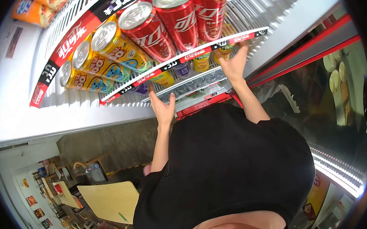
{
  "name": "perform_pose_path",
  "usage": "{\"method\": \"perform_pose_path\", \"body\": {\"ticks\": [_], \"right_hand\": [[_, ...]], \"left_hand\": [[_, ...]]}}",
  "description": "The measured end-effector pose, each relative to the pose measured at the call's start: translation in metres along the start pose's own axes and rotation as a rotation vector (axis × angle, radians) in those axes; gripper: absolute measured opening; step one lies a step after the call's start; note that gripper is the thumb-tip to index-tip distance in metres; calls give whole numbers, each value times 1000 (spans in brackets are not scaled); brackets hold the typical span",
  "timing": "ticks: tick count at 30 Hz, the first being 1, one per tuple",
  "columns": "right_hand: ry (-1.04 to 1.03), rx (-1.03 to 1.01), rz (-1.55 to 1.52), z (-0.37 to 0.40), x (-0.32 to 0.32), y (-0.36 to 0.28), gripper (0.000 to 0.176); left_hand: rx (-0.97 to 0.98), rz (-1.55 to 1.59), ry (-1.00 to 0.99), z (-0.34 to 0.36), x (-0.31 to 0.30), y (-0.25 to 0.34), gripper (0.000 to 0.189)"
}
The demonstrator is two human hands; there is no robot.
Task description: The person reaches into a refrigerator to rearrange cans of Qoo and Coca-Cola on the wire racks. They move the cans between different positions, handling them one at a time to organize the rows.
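My left hand (162, 109) reaches up to the lower shelf of a drinks fridge, thumb and fingers spread apart. Its fingertips are near a purple-topped drink (142, 89) and a yellow drink (164, 79). Farther right, my right hand (233, 66) is raised to the same shelf, thumb apart from the fingers, beside another yellow drink (225, 52). The far fingertips of this hand are partly hidden at the shelf's label strip (195, 53). Above both hands stand red cola cans (148, 31) and yellow cans (122, 49) on a white wire shelf.
Clear bottles (190, 86) line a level farther down. A red-edged glass door (300, 46) stands on the right. Orange packages (33, 12) sit on an upper shelf. Behind me are a yellow table (109, 197) and a chair (95, 171).
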State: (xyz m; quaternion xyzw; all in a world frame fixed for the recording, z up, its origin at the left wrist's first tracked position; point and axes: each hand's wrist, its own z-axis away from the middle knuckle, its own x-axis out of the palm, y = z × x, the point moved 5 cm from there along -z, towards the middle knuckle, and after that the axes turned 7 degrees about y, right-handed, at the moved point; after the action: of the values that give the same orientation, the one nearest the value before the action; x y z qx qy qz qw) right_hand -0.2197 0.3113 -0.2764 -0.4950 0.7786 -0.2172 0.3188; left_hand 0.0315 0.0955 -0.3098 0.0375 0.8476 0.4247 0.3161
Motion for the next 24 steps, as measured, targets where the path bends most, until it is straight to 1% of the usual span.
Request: {"method": "perform_pose_path", "body": {"ticks": [1,2,3,4,5,6,8,10,13,14,16,17,18,19,20,21,22,23,24], "right_hand": [[-2,57,18,-1,2,-1,85],[-77,147,-32,1,9,10,82],[-153,235,-85,7,20,26,78],[-231,323,-139,10,27,34,75],[-185,243,-160,12,26,35,64],[-188,259,-130,16,28,40,62],[-195,292,-63,21,27,46,59],[-151,313,-56,20,26,52,57],[-83,319,-89,17,26,64,55],[-67,308,-111,12,25,61,55],[-51,320,-139,7,24,60,55],[-38,307,-160,7,26,63,55],[-27,297,-184,8,29,68,56],[-36,243,-191,7,29,65,57],[-43,269,-206,8,29,65,60],[-53,251,-131,9,28,65,62],[-57,230,-54,8,24,61,64],[-93,270,13,9,17,52,65],[-68,205,30,13,11,48,67]], "left_hand": [[-4,2,19,-2,6,-4,81],[-8,2,41,-4,11,-10,83],[18,-16,76,-6,18,-18,80],[-34,24,34,-12,23,-19,79],[-86,62,-9,-18,28,-20,77],[-137,98,-52,-25,33,-21,76],[-118,162,60,-33,40,-21,67],[-126,203,141,-38,44,-23,60],[-191,446,70,-52,56,-32,48],[-150,432,62,-59,57,-31,36],[-275,365,-75,-63,57,-30,29],[-236,411,-59,-66,62,-33,24],[-183,346,-97,-68,63,-38,25],[-174,342,-111,-69,65,-43,26],[-164,339,-130,-70,66,-44,27],[-183,258,-127,-70,67,-47,27],[-210,279,-125,-70,69,-50,28],[-235,301,-126,-70,73,-56,28],[-261,325,-127,-70,77,-61,28]]}}
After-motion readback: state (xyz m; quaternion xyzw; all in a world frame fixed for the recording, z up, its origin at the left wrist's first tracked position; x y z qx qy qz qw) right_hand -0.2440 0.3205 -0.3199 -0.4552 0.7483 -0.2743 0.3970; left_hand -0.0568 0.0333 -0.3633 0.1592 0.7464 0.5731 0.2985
